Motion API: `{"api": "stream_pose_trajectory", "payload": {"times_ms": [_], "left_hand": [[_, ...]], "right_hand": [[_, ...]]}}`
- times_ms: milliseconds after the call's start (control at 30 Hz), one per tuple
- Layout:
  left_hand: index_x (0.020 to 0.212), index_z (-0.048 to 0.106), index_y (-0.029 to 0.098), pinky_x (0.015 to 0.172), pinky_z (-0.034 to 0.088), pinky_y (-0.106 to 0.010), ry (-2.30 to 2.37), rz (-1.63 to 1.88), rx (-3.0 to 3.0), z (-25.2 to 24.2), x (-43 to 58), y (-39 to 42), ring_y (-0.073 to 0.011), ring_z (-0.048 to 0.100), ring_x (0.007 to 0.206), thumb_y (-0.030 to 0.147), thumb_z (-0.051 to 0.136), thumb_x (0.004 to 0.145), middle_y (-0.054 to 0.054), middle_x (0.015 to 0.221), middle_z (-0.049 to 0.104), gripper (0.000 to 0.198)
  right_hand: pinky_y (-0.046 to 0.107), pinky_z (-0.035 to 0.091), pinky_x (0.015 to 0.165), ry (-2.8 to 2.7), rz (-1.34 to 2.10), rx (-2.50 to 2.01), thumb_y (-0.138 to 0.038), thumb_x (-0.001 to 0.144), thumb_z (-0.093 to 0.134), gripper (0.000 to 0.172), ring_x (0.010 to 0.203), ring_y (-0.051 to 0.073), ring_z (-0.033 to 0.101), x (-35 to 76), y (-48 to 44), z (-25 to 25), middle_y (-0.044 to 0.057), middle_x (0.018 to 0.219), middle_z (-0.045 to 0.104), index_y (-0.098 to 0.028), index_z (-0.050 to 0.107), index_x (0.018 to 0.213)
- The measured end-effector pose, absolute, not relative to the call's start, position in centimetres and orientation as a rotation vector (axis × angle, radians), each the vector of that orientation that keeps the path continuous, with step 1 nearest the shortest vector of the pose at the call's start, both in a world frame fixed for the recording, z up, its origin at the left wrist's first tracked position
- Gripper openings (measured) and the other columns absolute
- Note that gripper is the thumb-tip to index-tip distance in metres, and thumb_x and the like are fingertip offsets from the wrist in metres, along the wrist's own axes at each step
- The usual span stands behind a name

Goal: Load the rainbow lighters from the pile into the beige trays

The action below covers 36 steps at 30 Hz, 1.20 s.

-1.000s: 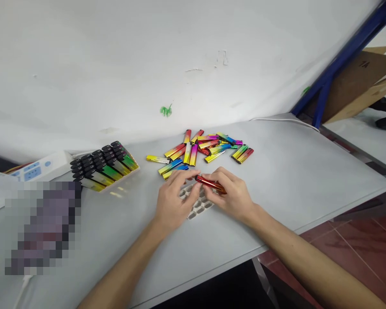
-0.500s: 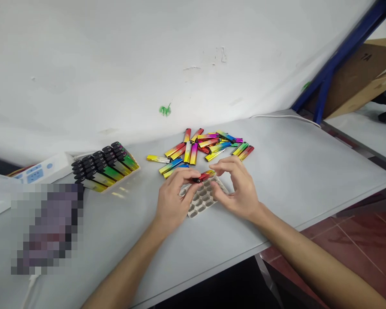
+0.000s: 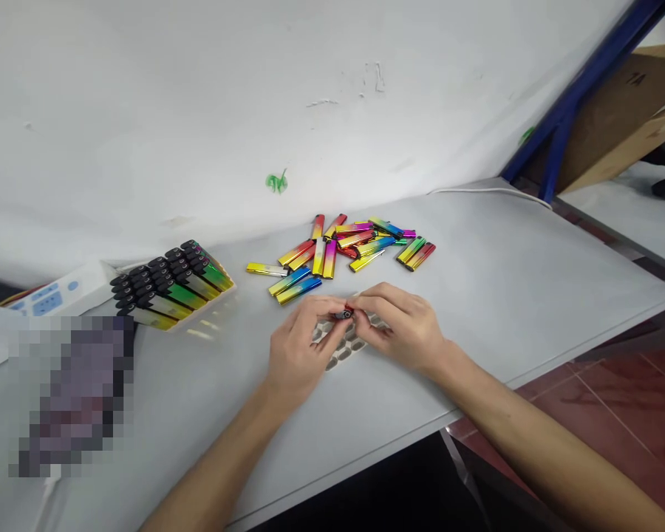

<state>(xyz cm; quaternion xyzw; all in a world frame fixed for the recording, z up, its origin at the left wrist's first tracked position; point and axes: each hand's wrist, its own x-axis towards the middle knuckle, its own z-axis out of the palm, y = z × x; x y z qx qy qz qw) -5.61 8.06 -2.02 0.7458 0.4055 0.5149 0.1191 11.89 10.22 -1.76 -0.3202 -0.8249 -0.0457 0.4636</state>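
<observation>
A small disposable vape (image 3: 343,315) with a black tip and a little red body is held between my two hands. My left hand (image 3: 302,343) is closed, pinching it near the black tip. My right hand (image 3: 402,325) is closed too, its thumb and fingertips on the other end; most of the body is hidden by the fingers. Just below the hands lies a pale tray (image 3: 340,360) with rows of oval hollows, partly covered by them. Beyond the hands, a loose heap of shiny two-coloured vapes (image 3: 329,258) lies on the table.
At left, another tray (image 3: 199,312) holds several upright vapes with black tips. Beside it are a white power strip (image 3: 83,295) and a blurred-out object (image 3: 77,399) with a white cable. A wall (image 3: 199,111) rises behind the grey table (image 3: 504,295); a blue frame (image 3: 568,125) stands at right.
My right hand has moved left and closed its fingers on the vape, which now shows mainly its black tip. My left hand keeps its hold. The view has shifted slightly.
</observation>
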Motion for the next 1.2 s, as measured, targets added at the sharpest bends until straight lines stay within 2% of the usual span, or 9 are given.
{"api": "stream_pose_trajectory", "payload": {"times_ms": [300,700,900,1033,1200], "left_hand": [[0.100,0.059,0.021,0.085,0.058,-0.022,1.158,1.506,2.362,-1.41,-5.87,7.86,-0.0101,0.070,0.090,0.006,0.066,0.083,0.000,0.094,0.071,0.023],[0.101,0.061,0.022,0.085,0.058,-0.023,1.201,1.475,2.421,-1.53,-6.12,7.86,-0.0112,0.071,0.089,0.008,0.061,0.087,0.000,0.094,0.073,0.020],[0.098,0.063,0.023,0.086,0.058,-0.022,1.179,1.481,2.361,-1.25,-6.00,7.78,-0.0105,0.071,0.090,0.007,0.060,0.088,0.002,0.093,0.073,0.019],[0.098,0.064,0.023,0.084,0.059,-0.022,1.165,1.480,2.299,-1.14,-5.97,7.61,-0.0099,0.071,0.089,0.006,0.061,0.087,0.002,0.096,0.074,0.020],[0.100,0.063,0.022,0.082,0.061,-0.023,1.147,1.455,2.201,-1.19,-6.11,7.57,-0.0100,0.071,0.089,0.006,0.061,0.087,0.002,0.098,0.073,0.021]], "right_hand": [[0.023,0.053,0.059,-2.047,-0.109,-0.769,-0.010,0.084,0.062,0.013,0.071,0.012,0.068,12.14,10.34,-2.03,0.003,0.084,0.073,-0.019,0.065,0.094],[0.024,0.051,0.059,-2.050,0.055,-0.793,-0.011,0.086,0.058,0.013,0.065,0.011,0.063,11.98,10.25,-2.41,0.002,0.079,0.068,-0.019,0.064,0.094],[0.031,0.053,0.068,-1.933,0.289,-0.760,-0.006,0.079,0.054,0.018,0.078,0.017,0.061,11.66,10.32,-1.80,0.006,0.086,0.062,-0.020,0.060,0.089],[0.036,0.053,0.079,-1.953,0.403,-0.722,-0.004,0.075,0.053,0.025,0.090,0.019,0.061,11.79,10.35,-1.89,0.007,0.095,0.066,-0.021,0.055,0.093],[0.032,0.053,0.076,-1.971,0.543,-0.749,-0.007,0.077,0.053,0.025,0.086,0.017,0.064,12.07,10.12,-1.94,0.003,0.092,0.067,-0.022,0.053,0.097]]}}
